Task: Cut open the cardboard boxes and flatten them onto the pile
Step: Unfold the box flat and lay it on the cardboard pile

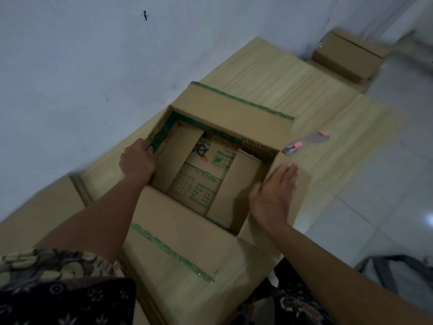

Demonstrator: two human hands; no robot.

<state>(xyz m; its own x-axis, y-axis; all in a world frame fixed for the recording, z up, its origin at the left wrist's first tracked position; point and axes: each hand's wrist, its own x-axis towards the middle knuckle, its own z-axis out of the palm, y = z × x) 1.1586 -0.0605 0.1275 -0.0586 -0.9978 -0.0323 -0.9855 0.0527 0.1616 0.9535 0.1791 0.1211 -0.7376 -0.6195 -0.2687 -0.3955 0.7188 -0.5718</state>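
Note:
An open cardboard box (234, 109) with green-striped tape on its flaps stands in the middle of the floor, its four top flaps spread outward. Inside I see its inner bottom flaps with green print. My left hand (137, 160) grips the box's left rim, fingers curled over the edge. Flat on the right flap lies my right hand (274, 195), fingers straight. A pink and grey utility knife (304, 143) lies on the mat just right of the box, apart from both hands.
A pale woven mat (269, 73) lies under the box along a grey wall. A closed cardboard box (346, 56) stands at the far right corner. Flat cardboard (35, 212) lies at left. White floor tiles and a grey bag (398, 275) are at right.

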